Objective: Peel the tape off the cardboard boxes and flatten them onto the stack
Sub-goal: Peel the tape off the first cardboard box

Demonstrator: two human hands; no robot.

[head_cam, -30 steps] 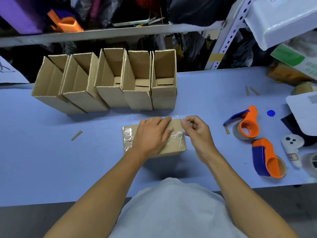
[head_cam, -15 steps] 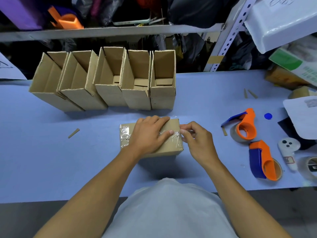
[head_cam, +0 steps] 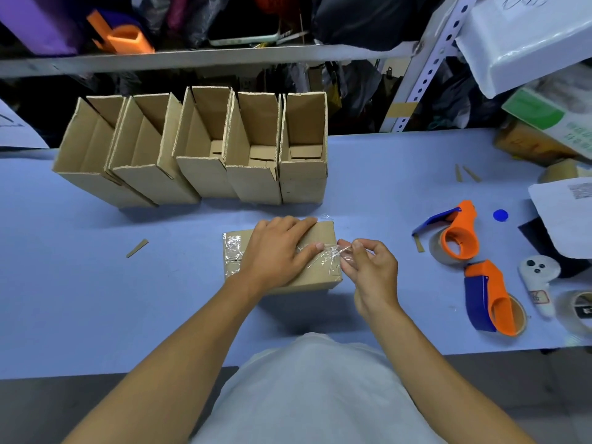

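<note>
A small closed cardboard box lies on the blue table in front of me, with clear tape across its top and more crinkled tape at its left end. My left hand lies flat on the box top, fingers straight, pressing it down. At the box's right end my right hand pinches the lifted end of the clear tape between thumb and fingertips. Several open, empty cardboard boxes stand in a row behind.
Two orange-and-blue tape dispensers lie to the right, beside a white controller and papers. Cardboard slivers lie on the blue table. A cluttered metal shelf runs along the back.
My right hand has pulled the tape end a little to the right, off the box's right edge. The left hand stays flat on the box.
</note>
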